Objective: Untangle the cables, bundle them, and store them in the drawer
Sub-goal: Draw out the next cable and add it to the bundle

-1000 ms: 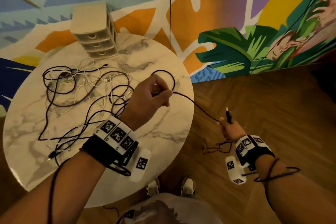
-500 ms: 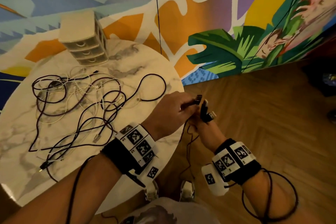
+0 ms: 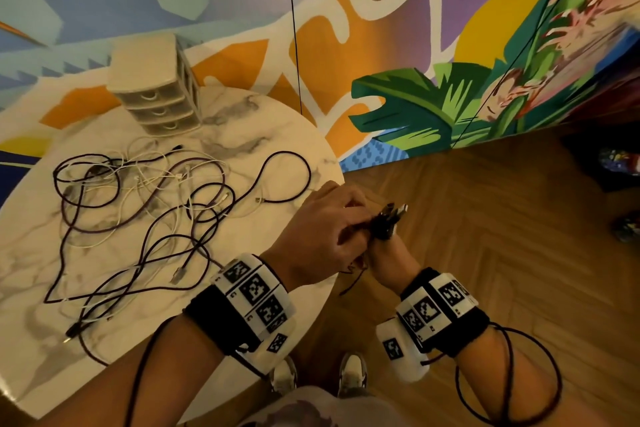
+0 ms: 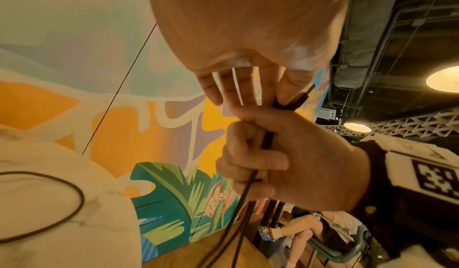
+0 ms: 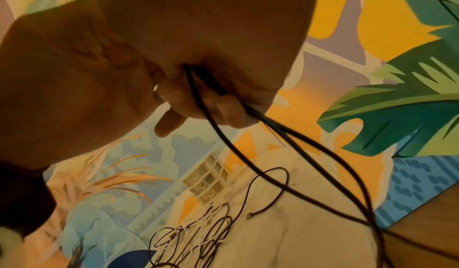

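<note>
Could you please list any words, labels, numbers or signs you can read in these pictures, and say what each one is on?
No readable text anywhere.
Left wristband and right wristband: square black-and-white code patterns; the tiny marks beside them are too small to read.
Mural: white strokes, no readable word.

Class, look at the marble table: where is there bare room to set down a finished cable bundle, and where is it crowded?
Bare marble table lies between the drawer unit and the right rim, and along the near edge. The cable tangle crowds the middle and left.
</note>
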A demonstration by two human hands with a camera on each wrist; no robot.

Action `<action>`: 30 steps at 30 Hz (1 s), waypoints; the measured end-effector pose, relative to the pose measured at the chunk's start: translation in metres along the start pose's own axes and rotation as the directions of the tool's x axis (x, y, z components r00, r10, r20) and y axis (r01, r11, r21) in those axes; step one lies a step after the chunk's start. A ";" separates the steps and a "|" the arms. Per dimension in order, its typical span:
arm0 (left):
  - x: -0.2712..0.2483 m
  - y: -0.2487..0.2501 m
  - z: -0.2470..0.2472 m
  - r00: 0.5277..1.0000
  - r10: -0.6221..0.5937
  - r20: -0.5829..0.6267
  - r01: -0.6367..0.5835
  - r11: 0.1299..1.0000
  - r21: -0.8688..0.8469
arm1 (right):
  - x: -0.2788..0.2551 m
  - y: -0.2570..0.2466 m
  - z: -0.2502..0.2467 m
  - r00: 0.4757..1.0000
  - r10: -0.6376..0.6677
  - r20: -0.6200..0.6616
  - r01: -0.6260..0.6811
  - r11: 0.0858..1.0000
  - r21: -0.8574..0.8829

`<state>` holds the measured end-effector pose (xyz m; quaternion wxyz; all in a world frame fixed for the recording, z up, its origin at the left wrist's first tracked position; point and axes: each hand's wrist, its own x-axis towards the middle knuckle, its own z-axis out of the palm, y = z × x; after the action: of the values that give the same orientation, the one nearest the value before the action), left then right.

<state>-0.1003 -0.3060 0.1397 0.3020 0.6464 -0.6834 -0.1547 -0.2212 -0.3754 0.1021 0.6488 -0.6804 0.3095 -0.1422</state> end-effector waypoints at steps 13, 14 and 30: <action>0.006 0.017 0.032 0.803 -0.461 0.378 0.596 0.606 -0.526 | 0.009 -0.032 -0.017 0.998 -0.063 0.026 0.066 0.988 -0.140; 0.009 0.017 0.034 0.775 -0.494 0.395 0.629 0.539 -0.560 | 0.008 -0.035 -0.020 0.997 -0.030 0.065 0.039 0.990 -0.135; 0.053 0.047 -0.043 0.994 -0.058 -0.093 0.056 0.998 -0.021 | 0.006 0.112 -0.026 0.928 0.315 -0.199 -0.351 0.918 -0.183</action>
<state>-0.1101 -0.3445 0.2121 0.3351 0.6695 -0.6482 -0.1392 -0.2584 -0.3958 -0.0053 0.5581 -0.6695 0.4874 -0.0512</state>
